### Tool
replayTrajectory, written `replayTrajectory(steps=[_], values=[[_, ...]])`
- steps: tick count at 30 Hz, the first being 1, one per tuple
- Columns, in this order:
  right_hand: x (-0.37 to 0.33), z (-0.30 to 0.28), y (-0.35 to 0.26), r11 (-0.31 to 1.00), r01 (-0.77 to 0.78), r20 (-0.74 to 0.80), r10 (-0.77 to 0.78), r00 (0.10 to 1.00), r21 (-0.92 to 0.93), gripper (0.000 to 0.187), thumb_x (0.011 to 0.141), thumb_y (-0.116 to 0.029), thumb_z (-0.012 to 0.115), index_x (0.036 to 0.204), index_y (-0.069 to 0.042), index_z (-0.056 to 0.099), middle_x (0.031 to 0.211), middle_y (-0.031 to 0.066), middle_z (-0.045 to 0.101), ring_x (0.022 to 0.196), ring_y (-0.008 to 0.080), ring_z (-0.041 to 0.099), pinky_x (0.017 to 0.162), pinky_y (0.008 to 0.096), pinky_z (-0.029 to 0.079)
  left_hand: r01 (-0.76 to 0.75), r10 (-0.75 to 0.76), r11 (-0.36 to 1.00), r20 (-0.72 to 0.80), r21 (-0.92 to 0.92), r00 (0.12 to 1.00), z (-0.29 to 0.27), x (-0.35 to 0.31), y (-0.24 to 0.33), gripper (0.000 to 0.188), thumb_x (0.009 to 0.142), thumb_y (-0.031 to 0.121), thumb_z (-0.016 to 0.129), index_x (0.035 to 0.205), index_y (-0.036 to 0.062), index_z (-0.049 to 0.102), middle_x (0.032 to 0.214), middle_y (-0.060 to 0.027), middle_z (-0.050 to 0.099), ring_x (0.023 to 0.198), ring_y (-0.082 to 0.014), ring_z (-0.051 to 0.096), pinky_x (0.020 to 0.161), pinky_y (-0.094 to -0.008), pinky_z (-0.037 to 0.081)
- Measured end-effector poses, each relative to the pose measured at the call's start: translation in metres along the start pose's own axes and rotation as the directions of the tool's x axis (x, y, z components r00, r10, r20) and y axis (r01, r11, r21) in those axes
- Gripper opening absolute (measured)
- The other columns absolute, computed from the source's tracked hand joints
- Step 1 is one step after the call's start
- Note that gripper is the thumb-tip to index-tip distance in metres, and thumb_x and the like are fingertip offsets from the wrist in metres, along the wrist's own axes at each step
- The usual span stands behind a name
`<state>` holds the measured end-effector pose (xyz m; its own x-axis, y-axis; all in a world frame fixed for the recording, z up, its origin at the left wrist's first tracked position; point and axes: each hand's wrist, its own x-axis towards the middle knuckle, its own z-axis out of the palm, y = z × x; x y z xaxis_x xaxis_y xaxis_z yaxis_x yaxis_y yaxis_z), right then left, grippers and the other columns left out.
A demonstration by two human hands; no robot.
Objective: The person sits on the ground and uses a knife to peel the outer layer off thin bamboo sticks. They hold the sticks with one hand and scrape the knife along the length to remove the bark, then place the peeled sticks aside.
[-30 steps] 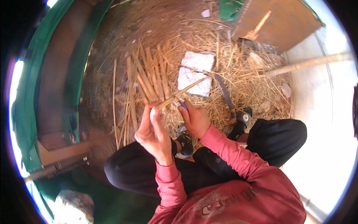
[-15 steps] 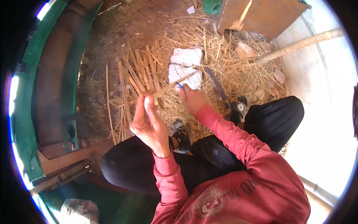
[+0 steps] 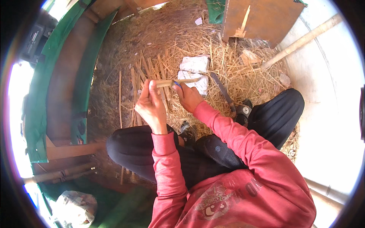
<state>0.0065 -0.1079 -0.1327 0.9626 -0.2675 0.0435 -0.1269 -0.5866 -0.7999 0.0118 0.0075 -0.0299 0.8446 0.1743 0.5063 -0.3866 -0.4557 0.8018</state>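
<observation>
My left hand (image 3: 151, 108) is raised above my left knee, pinching the near end of a pale split bamboo strip (image 3: 163, 82) between thumb and fingers. The strip lies almost level, pointing right over two white blocks on the ground. My right hand (image 3: 190, 98) is closed beside the strip's middle, gripping a small blue object (image 3: 176, 83) that touches the strip. The fingers cover most of the blue object, so its kind cannot be made out. Below the hands, several more bamboo strips (image 3: 146, 67) lie on the straw.
The white blocks (image 3: 195, 64) sit on straw-strewn ground, with a long dark-bladed knife (image 3: 223, 91) to their right. A brown board (image 3: 262, 19) stands at the far right, near a leaning bamboo pole (image 3: 304, 40). Green-edged boarding (image 3: 62, 79) walls the left. A clear plastic bag (image 3: 76, 209) lies lower left.
The bamboo strip has swung from slanting up to the right to nearly level. My left hand has risen a little, and the whole view has shifted slightly.
</observation>
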Motion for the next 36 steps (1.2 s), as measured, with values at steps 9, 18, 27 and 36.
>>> replayTrajectory(steps=[9,18,27,36], values=[[0.010,-0.009,0.044,0.983,-0.182,0.021,0.182,0.983,0.003,0.053,0.101,-0.045,0.036,0.113,0.002,0.056,0.088,0.0314,0.065,0.088,0.0479,0.063,0.080,0.0536,0.050,-0.196,0.165,0.967,0.184,0.161,0.969,0.016,0.006,0.027,0.030,0.096,0.026,0.061,0.107,-0.0003,0.070,0.056,-0.0136,0.058,0.047,-0.0099,0.050,0.046,-0.0300,0.041],[-0.014,-0.063,-0.003,0.982,-0.032,0.037,0.026,0.999,0.186,0.038,0.101,-0.033,0.044,0.122,-0.002,0.047,0.074,0.0262,0.064,0.071,0.0459,0.064,0.066,0.0543,0.049,-0.338,0.247,0.900,0.316,0.275,0.916,0.019,0.033,0.044,0.026,0.097,0.026,0.059,0.100,0.0029,0.070,0.060,-0.0196,0.061,0.049,-0.0256,0.065,0.048,-0.0340,0.048],[0.012,-0.007,0.027,1.000,-0.032,-0.118,0.031,0.993,-0.002,0.038,0.101,-0.035,0.043,0.125,-0.006,0.048,0.067,0.0264,0.062,0.064,0.0482,0.063,0.059,0.0574,0.049,-0.352,0.204,0.904,0.477,0.244,0.855,0.011,0.073,0.033,0.027,0.098,0.026,0.058,0.104,0.0025,0.070,0.064,-0.0162,0.063,0.060,-0.0184,0.068,0.057,-0.0306,0.050],[0.015,0.001,0.037,0.999,-0.038,-0.094,0.037,0.995,-0.013,0.032,0.100,-0.031,0.045,0.112,-0.001,0.051,0.070,0.0269,0.064,0.061,0.0479,0.061,0.059,0.0554,0.051,-0.243,0.161,0.961,0.442,0.134,0.882,0.011,0.078,0.012,0.028,0.098,0.029,0.057,0.101,0.0049,0.070,0.061,-0.0122,0.061,0.045,-0.0193,0.057,0.053,-0.0308,0.046]])
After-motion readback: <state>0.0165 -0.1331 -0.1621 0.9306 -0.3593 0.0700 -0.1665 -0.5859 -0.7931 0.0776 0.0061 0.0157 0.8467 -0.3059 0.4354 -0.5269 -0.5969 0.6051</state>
